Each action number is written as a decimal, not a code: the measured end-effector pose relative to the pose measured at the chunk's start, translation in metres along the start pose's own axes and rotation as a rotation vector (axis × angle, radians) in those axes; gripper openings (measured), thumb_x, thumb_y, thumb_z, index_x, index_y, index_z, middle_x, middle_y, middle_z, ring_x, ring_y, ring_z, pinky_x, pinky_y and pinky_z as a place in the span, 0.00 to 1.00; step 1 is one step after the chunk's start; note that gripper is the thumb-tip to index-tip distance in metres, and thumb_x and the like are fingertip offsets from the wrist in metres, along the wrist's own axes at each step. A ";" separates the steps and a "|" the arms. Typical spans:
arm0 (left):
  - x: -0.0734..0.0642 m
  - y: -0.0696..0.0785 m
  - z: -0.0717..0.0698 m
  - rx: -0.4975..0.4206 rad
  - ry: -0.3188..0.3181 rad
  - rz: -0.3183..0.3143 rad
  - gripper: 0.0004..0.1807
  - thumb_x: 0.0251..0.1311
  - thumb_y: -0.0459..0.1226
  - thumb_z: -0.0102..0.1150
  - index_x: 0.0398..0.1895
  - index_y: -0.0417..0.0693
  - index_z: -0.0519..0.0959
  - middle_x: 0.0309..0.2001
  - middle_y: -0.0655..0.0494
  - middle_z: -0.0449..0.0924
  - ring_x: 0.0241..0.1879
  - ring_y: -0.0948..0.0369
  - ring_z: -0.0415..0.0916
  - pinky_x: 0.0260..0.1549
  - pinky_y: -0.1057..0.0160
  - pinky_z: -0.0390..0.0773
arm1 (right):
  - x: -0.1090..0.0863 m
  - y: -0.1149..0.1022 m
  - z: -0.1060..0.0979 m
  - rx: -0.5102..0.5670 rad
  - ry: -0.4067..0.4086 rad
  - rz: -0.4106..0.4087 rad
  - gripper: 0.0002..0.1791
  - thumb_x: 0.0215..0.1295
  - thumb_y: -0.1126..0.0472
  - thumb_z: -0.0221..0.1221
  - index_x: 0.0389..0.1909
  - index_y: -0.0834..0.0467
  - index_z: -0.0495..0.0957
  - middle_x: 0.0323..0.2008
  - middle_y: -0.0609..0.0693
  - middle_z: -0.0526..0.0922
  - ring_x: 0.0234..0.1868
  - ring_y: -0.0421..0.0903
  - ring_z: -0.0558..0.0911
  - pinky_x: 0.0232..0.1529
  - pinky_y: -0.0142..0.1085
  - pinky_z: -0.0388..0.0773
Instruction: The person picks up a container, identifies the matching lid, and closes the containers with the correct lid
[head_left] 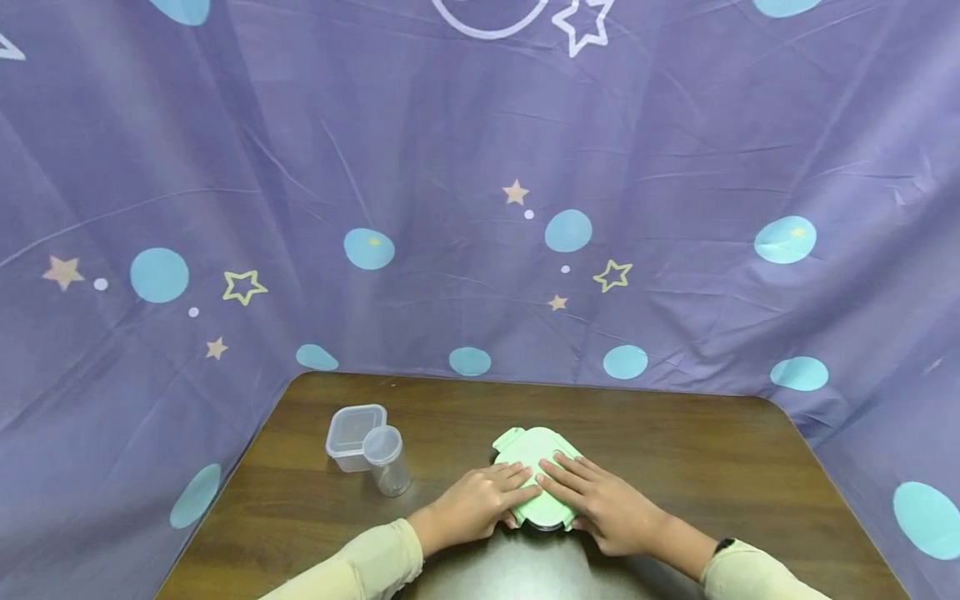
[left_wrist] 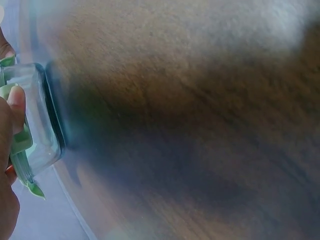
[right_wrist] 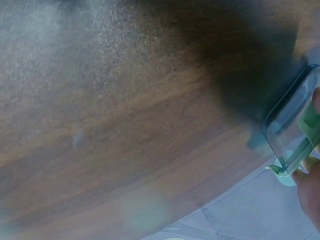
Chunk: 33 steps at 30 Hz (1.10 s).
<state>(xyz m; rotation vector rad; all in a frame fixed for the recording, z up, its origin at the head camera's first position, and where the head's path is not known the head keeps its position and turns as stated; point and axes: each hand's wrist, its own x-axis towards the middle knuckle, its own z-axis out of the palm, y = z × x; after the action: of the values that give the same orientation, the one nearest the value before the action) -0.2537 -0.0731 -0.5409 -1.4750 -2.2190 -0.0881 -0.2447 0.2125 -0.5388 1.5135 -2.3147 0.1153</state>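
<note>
"What are you holding?"

"Your left hand [head_left: 476,504] and right hand [head_left: 615,510] both grip the green-lidded container [left_wrist: 44,125] on the bench [head_left: 697,450], fingers stretched over its lid [head_left: 536,445], thumbs at the side flaps [left_wrist: 21,142]."

"And to your left?"

"A translucent square tub [head_left: 351,427], with a round clear jar [head_left: 388,467] just beside it, apart from your hands."
</note>
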 end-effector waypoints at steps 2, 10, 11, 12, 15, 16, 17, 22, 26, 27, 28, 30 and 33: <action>0.000 0.000 0.000 0.000 0.003 -0.002 0.34 0.53 0.53 0.70 0.63 0.52 0.80 0.60 0.52 0.83 0.60 0.58 0.82 0.63 0.61 0.78 | 0.000 0.000 0.000 0.003 -0.001 0.004 0.48 0.51 0.55 0.71 0.74 0.62 0.66 0.73 0.60 0.69 0.70 0.62 0.73 0.62 0.57 0.77; 0.001 0.004 -0.004 0.013 0.001 -0.012 0.32 0.53 0.51 0.71 0.63 0.52 0.80 0.60 0.53 0.84 0.60 0.59 0.82 0.63 0.62 0.78 | 0.000 -0.002 -0.001 0.002 -0.031 0.029 0.48 0.53 0.55 0.71 0.75 0.61 0.64 0.75 0.59 0.67 0.71 0.61 0.72 0.63 0.57 0.76; 0.001 0.004 -0.004 0.015 0.001 -0.011 0.32 0.53 0.51 0.71 0.63 0.52 0.80 0.59 0.53 0.84 0.60 0.58 0.82 0.63 0.61 0.78 | 0.000 -0.002 -0.001 0.006 -0.037 0.032 0.47 0.54 0.55 0.71 0.75 0.61 0.64 0.75 0.59 0.67 0.72 0.61 0.72 0.64 0.57 0.76; 0.001 0.004 -0.004 0.016 0.002 -0.010 0.32 0.53 0.50 0.71 0.62 0.51 0.81 0.59 0.52 0.84 0.60 0.58 0.82 0.62 0.61 0.78 | 0.000 -0.002 -0.002 0.007 -0.040 0.032 0.47 0.54 0.55 0.71 0.75 0.61 0.65 0.75 0.59 0.67 0.72 0.62 0.72 0.64 0.57 0.75; 0.001 0.004 -0.004 0.024 0.004 -0.005 0.32 0.53 0.50 0.72 0.62 0.52 0.81 0.59 0.52 0.85 0.59 0.58 0.82 0.62 0.61 0.79 | 0.000 -0.002 -0.002 0.011 -0.047 0.039 0.47 0.54 0.56 0.71 0.75 0.61 0.64 0.75 0.60 0.67 0.72 0.61 0.72 0.65 0.57 0.75; 0.001 0.004 -0.003 0.028 0.006 -0.004 0.32 0.53 0.50 0.72 0.62 0.52 0.81 0.59 0.52 0.84 0.59 0.58 0.82 0.62 0.61 0.79 | 0.000 -0.002 -0.002 0.014 -0.046 0.041 0.47 0.54 0.56 0.71 0.75 0.61 0.64 0.75 0.60 0.67 0.72 0.62 0.72 0.65 0.57 0.75; 0.001 0.003 -0.003 0.030 0.008 -0.002 0.31 0.54 0.49 0.72 0.62 0.52 0.81 0.59 0.52 0.84 0.60 0.58 0.82 0.62 0.61 0.78 | 0.001 -0.002 -0.002 0.016 -0.045 0.043 0.48 0.53 0.56 0.72 0.75 0.61 0.64 0.75 0.60 0.67 0.72 0.62 0.71 0.65 0.57 0.75; -0.001 0.003 -0.001 0.031 0.013 0.004 0.30 0.56 0.49 0.72 0.63 0.51 0.80 0.59 0.52 0.84 0.60 0.58 0.82 0.63 0.61 0.78 | 0.001 -0.001 -0.002 0.030 -0.045 0.047 0.50 0.51 0.58 0.73 0.76 0.61 0.63 0.75 0.61 0.66 0.72 0.62 0.71 0.65 0.58 0.75; -0.002 0.002 0.000 0.034 0.004 0.007 0.30 0.58 0.49 0.70 0.63 0.51 0.80 0.60 0.52 0.84 0.60 0.58 0.82 0.63 0.61 0.78 | 0.002 -0.002 -0.001 0.048 -0.057 0.043 0.50 0.52 0.58 0.73 0.76 0.62 0.63 0.75 0.61 0.66 0.72 0.63 0.71 0.65 0.58 0.75; -0.002 0.002 -0.001 0.035 0.004 0.008 0.30 0.58 0.49 0.70 0.63 0.50 0.80 0.60 0.52 0.84 0.60 0.58 0.82 0.63 0.61 0.78 | 0.002 -0.002 -0.001 0.054 -0.060 0.045 0.49 0.52 0.58 0.73 0.76 0.62 0.63 0.75 0.61 0.66 0.72 0.63 0.70 0.65 0.58 0.75; -0.002 0.002 -0.001 0.030 0.003 0.007 0.30 0.58 0.48 0.70 0.63 0.50 0.80 0.60 0.51 0.84 0.60 0.58 0.82 0.63 0.61 0.78 | 0.002 -0.002 -0.001 0.058 -0.063 0.047 0.49 0.53 0.58 0.73 0.76 0.62 0.62 0.75 0.61 0.65 0.72 0.64 0.70 0.65 0.58 0.74; -0.001 0.002 -0.001 0.033 0.001 0.008 0.30 0.58 0.48 0.70 0.64 0.49 0.80 0.60 0.51 0.83 0.61 0.58 0.81 0.63 0.61 0.78 | 0.003 -0.002 -0.001 0.066 -0.064 0.053 0.49 0.54 0.58 0.73 0.76 0.62 0.62 0.75 0.62 0.65 0.72 0.64 0.70 0.65 0.58 0.74; 0.000 0.002 -0.001 0.037 0.003 0.008 0.30 0.58 0.47 0.71 0.64 0.49 0.80 0.60 0.51 0.84 0.60 0.57 0.82 0.63 0.61 0.78 | 0.003 -0.001 -0.002 0.075 -0.069 0.063 0.48 0.55 0.58 0.72 0.76 0.61 0.62 0.76 0.61 0.65 0.73 0.64 0.69 0.66 0.58 0.73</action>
<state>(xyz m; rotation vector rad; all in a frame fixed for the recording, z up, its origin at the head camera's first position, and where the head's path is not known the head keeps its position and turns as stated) -0.2519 -0.0728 -0.5403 -1.4632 -2.1999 -0.0461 -0.2441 0.2100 -0.5358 1.5027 -2.4390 0.1710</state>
